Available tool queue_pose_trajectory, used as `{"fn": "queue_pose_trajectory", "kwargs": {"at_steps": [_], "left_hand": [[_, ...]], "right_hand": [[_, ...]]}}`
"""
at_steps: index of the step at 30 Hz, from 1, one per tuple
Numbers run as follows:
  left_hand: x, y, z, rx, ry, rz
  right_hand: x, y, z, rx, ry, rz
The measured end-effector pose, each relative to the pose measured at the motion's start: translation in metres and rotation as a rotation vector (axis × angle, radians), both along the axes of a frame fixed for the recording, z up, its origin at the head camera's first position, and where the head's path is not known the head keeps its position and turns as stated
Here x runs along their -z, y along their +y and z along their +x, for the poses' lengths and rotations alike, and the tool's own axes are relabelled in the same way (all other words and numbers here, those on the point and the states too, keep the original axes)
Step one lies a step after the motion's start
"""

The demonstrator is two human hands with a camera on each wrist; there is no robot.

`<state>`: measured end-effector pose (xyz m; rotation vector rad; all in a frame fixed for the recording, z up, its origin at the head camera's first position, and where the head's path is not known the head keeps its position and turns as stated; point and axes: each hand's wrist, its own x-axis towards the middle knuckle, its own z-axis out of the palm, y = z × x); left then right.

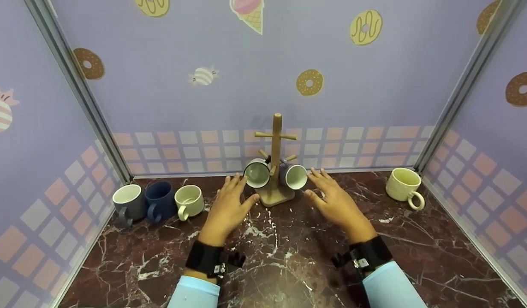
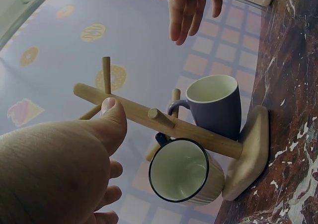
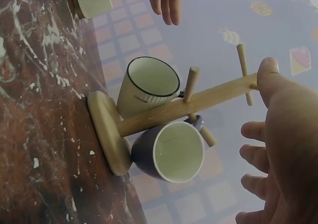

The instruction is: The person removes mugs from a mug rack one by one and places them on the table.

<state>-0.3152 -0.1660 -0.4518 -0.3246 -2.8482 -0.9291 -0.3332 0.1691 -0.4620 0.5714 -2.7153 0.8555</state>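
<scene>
While the left hand (image 1: 229, 205) and the right hand (image 1: 337, 203) hang on either side of the wooden mug rack (image 1: 277, 126), each is loosely spread, thumb apart from the fingers. The rack stands on the marbled tabletop (image 1: 280, 265), near the patterned back wall (image 1: 246, 98). From its lower pegs hang a dark-rimmed mug (image 1: 257, 174), near the left hand, and a purple mug (image 2: 218, 115), near the right; both are tilted. A front peg (image 2: 158, 117) juts out between these two. Left of the left hand, a grey mug (image 1: 131, 204), a navy mug (image 1: 161, 200) and a cream mug (image 1: 190, 202) stand upright in a close row, the cream one nearest that hand. Well apart on the right, a yellow-green mug (image 1: 402, 186) stands upright near the corner, its handle facing outward.
</scene>
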Motion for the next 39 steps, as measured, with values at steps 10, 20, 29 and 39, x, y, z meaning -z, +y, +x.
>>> {"fn": "queue_pose_trajectory", "kwargs": {"at_steps": [10,20,29,39], "left_hand": [[-0.003,-0.001,0.003,-0.003,0.026,0.034],[-0.006,-0.002,0.004,0.0,0.04,0.054],[-0.011,0.0,0.007,0.005,0.025,0.058],[-0.009,0.006,0.008,0.018,0.01,0.059]], "right_hand": [[-0.022,-0.007,0.005,0.01,0.041,-0.025],[-0.098,-0.029,-0.014,0.014,0.075,0.049],[-0.157,-0.057,-0.057,0.003,0.09,0.181],[-0.183,-0.081,-0.087,-0.036,0.015,0.361]]}}
